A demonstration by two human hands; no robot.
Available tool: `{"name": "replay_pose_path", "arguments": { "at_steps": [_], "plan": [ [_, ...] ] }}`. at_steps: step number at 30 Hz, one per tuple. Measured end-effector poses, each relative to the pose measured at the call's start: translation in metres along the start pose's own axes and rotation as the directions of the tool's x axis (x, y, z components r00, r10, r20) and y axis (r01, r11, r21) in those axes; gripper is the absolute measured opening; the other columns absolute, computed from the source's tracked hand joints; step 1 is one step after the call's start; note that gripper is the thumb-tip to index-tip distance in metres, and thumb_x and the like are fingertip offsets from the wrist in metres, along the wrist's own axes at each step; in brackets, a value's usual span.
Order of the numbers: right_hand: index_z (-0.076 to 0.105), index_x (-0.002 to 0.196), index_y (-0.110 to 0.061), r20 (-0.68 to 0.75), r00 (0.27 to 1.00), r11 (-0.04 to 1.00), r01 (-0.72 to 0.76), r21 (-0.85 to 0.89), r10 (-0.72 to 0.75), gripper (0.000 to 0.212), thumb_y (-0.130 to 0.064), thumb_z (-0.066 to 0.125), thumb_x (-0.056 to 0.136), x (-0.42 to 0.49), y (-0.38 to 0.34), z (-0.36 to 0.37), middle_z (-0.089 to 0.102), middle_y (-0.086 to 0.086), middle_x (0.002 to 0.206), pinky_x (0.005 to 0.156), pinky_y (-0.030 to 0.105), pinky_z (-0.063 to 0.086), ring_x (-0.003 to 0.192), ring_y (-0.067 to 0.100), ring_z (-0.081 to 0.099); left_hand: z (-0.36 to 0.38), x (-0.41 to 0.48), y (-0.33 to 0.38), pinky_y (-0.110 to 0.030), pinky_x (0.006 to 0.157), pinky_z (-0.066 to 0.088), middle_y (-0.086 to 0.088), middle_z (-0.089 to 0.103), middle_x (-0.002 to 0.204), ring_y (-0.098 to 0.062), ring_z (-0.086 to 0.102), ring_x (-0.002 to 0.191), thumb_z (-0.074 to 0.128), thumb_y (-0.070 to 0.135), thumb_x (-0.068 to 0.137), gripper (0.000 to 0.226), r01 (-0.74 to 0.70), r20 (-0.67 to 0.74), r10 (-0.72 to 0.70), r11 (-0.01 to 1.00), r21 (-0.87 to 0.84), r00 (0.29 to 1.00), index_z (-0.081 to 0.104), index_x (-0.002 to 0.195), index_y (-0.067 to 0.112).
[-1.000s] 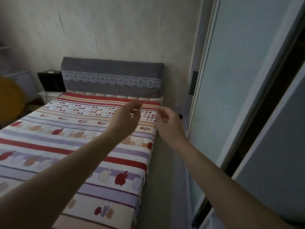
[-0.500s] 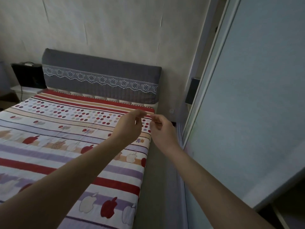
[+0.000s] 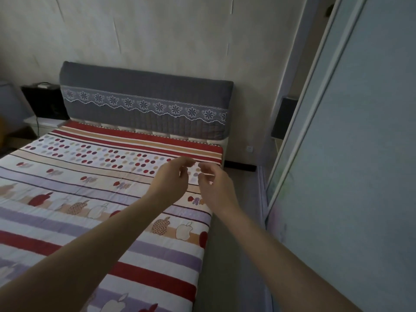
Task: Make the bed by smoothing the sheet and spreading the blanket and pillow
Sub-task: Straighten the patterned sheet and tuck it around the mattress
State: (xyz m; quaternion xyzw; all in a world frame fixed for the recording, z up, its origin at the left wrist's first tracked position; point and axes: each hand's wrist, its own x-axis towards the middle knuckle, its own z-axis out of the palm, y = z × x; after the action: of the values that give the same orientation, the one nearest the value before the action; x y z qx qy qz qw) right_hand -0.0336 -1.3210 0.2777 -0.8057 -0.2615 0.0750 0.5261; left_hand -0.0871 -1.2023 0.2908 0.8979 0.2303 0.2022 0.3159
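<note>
Sheet (image 3: 94, 199) striped red, lilac, apples; headboard (image 3: 144, 104) grey, floral.

the left hand (image 3: 172, 180) and right hand (image 3: 217, 188) are bare, with slim fingers (image 3: 177, 164) that are a little blurred at the tips, so the nails cannot be made out. both forearms (image 3: 101, 246) are bare as well, uncovered from the wrists (image 3: 153, 198) down to where they leave view. they are slender at the wrists and look broader and longer nearer the wide-angle camera.

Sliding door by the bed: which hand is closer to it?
Right. The right hand is over the sheet edge facing the sliding door; the left hand is farther in over the sheet.
</note>
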Motion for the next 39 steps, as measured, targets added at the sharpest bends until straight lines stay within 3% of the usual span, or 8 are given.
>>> {"name": "replay_pose_path", "arguments": {
  "at_steps": [6,10,14,19,23,30,34,39],
  "plan": [
    [0.058,0.132,-0.027,0.067,0.998,1.0,-0.021,0.013,0.02,0.03,-0.026,0.057,0.102,0.103,0.045,-0.019,0.061,-0.009,0.135,0.101,0.029,0.048,0.118,0.008,0.058,0.045,0.094,0.012,-0.003,0.048,0.038,0.005,0.063,0.132,0.001,0.056,0.085,0.048,0.006,0.103,0.037,0.079,-0.013,-0.079,0.996,0.03,0.997,0.059,0.134,0.024],
    [0.059,0.131,-0.028,0.065,0.995,0.997,-0.071,0.024,0.069,0.029,-0.027,0.056,0.103,0.16,0.07,-0.037,0.061,-0.009,0.135,0.104,0.036,0.051,0.12,0.011,0.059,0.076,0.147,0.021,-0.009,0.075,0.043,0.005,0.063,0.133,-0.011,0.062,0.114,0.049,0.006,0.103,0.036,0.076,0.001,-0.076,0.997,0.025,0.997,0.06,0.132,0.024],
    [0.059,0.131,-0.027,0.074,0.995,0.997,-0.07,0.028,0.068,0.029,-0.028,0.056,0.103,0.216,0.09,-0.049,0.061,-0.007,0.134,0.103,0.038,0.053,0.12,0.012,0.06,0.103,0.201,0.022,-0.01,0.07,0.047,0.005,0.064,0.132,-0.013,0.066,0.107,0.049,0.009,0.103,0.034,0.098,0.012,-0.099,0.995,0.014,0.995,0.06,0.131,0.026],
    [0.058,0.131,-0.028,0.086,0.992,0.995,-0.095,0.039,0.091,0.029,-0.029,0.056,0.102,0.28,0.117,-0.053,0.061,-0.008,0.135,0.105,0.038,0.051,0.123,0.012,0.058,0.134,0.26,0.017,-0.031,0.092,0.058,0.004,0.065,0.13,-0.017,0.065,0.111,0.051,0.007,0.102,0.034,0.112,0.045,-0.112,0.994,0.002,0.993,0.061,0.13,0.024],
    [0.058,0.133,-0.026,0.087,0.99,0.993,-0.114,0.042,0.11,0.03,-0.026,0.056,0.103,0.342,0.137,-0.051,0.061,-0.007,0.134,0.103,0.038,0.053,0.122,0.012,0.059,0.16,0.324,0.008,-0.037,0.085,0.061,0.004,0.064,0.131,-0.017,0.065,0.111,0.05,0.008,0.103,0.036,0.093,0.063,-0.093,0.996,-0.005,0.994,0.06,0.133,0.025],
    [0.057,0.132,-0.026,0.058,0.989,0.989,-0.14,0.04,0.138,0.029,-0.029,0.054,0.104,0.456,0.163,-0.051,0.061,-0.008,0.131,0.099,0.03,0.054,0.117,0.006,0.058,0.191,0.438,-0.013,-0.006,0.065,0.043,0.004,0.062,0.133,0.002,0.06,0.09,0.046,0.011,0.104,0.034,0.085,0.115,-0.085,0.996,0.004,0.99,0.059,0.134,0.023],
    [0.058,0.133,-0.024,0.048,0.987,0.988,-0.156,0.023,0.155,0.031,-0.029,0.055,0.103,0.508,0.182,-0.052,0.062,-0.01,0.128,0.089,0.016,0.05,0.115,0.004,0.059,0.21,0.488,-0.023,-0.007,0.053,0.045,0.005,0.063,0.132,0.002,0.059,0.077,0.047,0.013,0.104,0.033,0.087,0.143,-0.084,0.996,-0.016,0.986,0.059,0.132,0.026],
    [0.058,0.133,-0.023,0.057,0.984,0.984,-0.174,0.037,0.171,0.03,-0.027,0.053,0.104,0.567,0.207,-0.051,0.062,-0.008,0.129,0.091,0.021,0.053,0.116,0.006,0.059,0.235,0.543,-0.028,-0.012,0.04,0.042,0.012,0.056,0.121,-0.008,0.061,0.06,0.045,0.013,0.104,0.034,0.144,0.152,-0.138,0.989,-0.027,0.979,0.058,0.134,0.024]
  ]
}}
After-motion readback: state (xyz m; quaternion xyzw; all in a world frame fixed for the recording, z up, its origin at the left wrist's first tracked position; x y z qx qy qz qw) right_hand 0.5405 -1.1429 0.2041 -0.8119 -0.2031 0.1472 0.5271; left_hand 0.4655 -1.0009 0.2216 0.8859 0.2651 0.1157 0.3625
